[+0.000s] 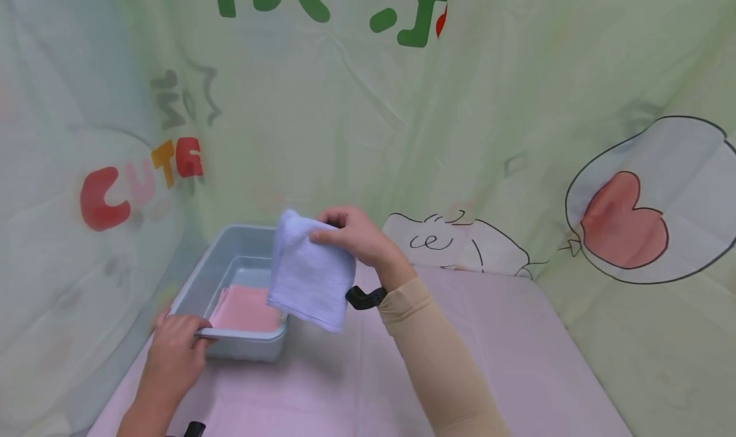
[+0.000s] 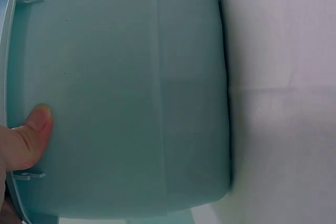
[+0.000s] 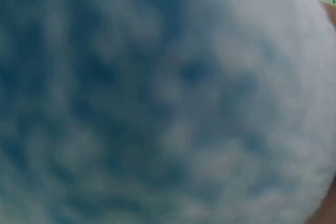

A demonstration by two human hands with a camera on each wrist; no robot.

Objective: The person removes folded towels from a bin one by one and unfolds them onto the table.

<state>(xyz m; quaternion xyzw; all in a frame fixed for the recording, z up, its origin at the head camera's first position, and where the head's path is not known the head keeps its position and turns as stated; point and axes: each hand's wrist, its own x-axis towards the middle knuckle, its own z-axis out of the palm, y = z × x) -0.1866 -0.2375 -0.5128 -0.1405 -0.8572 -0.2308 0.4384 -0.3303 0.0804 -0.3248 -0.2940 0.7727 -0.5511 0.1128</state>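
A folded, pale lavender-blue towel [image 1: 310, 274] hangs from my right hand [image 1: 353, 236], pinched near its top edge between thumb and fingers. It is held over the right side of a grey-blue plastic basin [image 1: 247, 347] and hides part of it. Inside the basin lies a folded pink towel [image 1: 248, 309]. My left hand [image 1: 178, 347] grips the basin's near left rim, and in the left wrist view its thumb [image 2: 38, 124] presses on the outer wall. Blurred towel cloth [image 3: 168, 98] fills nearly the whole right wrist view.
The basin stands at the left of a table covered with a pale pink cloth [image 1: 448, 347]. Printed fabric curtains [image 1: 489, 105] hang behind and on both sides, the left one close to the basin. A dark wrist strap [image 1: 368, 298] circles the right wrist.
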